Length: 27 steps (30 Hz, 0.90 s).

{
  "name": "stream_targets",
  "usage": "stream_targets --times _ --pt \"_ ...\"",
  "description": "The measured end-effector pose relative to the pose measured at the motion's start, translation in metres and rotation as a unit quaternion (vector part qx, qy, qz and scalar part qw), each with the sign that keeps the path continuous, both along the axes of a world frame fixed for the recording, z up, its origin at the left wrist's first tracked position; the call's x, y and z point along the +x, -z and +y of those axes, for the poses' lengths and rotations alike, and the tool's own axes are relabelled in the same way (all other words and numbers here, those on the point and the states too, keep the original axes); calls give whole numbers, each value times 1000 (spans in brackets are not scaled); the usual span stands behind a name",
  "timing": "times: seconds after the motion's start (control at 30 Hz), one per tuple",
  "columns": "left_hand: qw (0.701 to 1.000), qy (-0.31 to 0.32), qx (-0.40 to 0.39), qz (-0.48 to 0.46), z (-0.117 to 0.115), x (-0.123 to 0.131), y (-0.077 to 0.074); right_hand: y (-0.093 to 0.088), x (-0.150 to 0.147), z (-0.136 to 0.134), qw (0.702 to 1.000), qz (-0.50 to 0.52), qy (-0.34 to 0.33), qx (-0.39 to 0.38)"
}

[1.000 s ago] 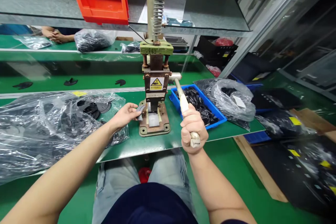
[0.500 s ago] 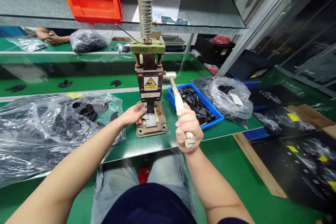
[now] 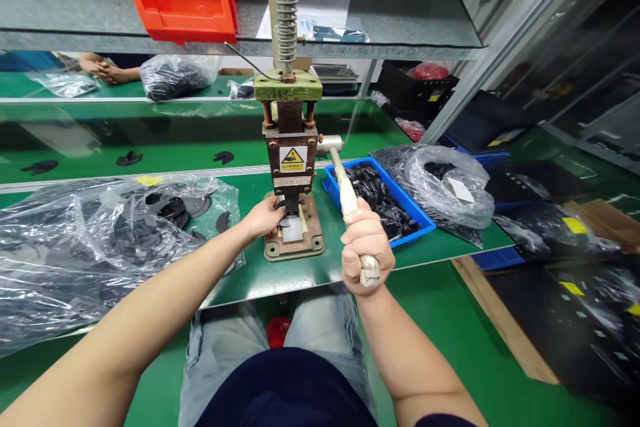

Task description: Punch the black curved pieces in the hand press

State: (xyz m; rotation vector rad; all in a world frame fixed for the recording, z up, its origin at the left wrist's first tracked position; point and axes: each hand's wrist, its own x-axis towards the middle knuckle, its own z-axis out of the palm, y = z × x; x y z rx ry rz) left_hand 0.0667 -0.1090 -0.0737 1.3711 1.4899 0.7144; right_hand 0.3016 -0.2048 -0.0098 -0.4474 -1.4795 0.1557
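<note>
My right hand [image 3: 367, 247] is wrapped around the taped lever handle [image 3: 349, 195] of a hand press [image 3: 293, 147]. The lever slopes up and away to a metal hub on the press's right side. Beneath the ram, my left hand [image 3: 265, 217] has its fingertips closed on a small dark flat piece [image 3: 281, 204], whose shape is mostly hidden. A light grey plate [image 3: 293, 229] lies on the press base [image 3: 313, 223], just right of these fingers. Left of the press, a clear plastic bag [image 3: 115, 233] holds several black curved flat pieces [image 3: 173, 207].
A blue tray [image 3: 407, 237] of small black parts stands right of the press, beside another plastic bag [image 3: 445, 187]. Several black pieces [image 3: 129, 158] lie on the far green surface. A red bin [image 3: 193, 23] sits on the shelf above. Another person's hands [image 3: 105, 71] rest across the bench.
The whole view has shifted slightly. A pale piece at my left fingertips no longer shows; a dark piece shows there now. My right hand stays on the lever, which looks about the same.
</note>
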Motion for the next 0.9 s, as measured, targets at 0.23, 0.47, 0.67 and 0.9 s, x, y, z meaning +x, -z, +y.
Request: stream_targets --times 0.23,0.47,0.67,0.9 --pt "992 -26 12 -125 -18 -7 -2 -2 5 0 1000 -19 -14 3" --pt "973 -82 147 158 -24 -132 1 0 3 3 1000 -5 -2 7" --pt "894 -41 13 447 -28 -166 9 1 1 5 1000 6 -1 14" --pt "860 33 29 508 -17 -141 8 -1 3 4 1000 -16 6 16"
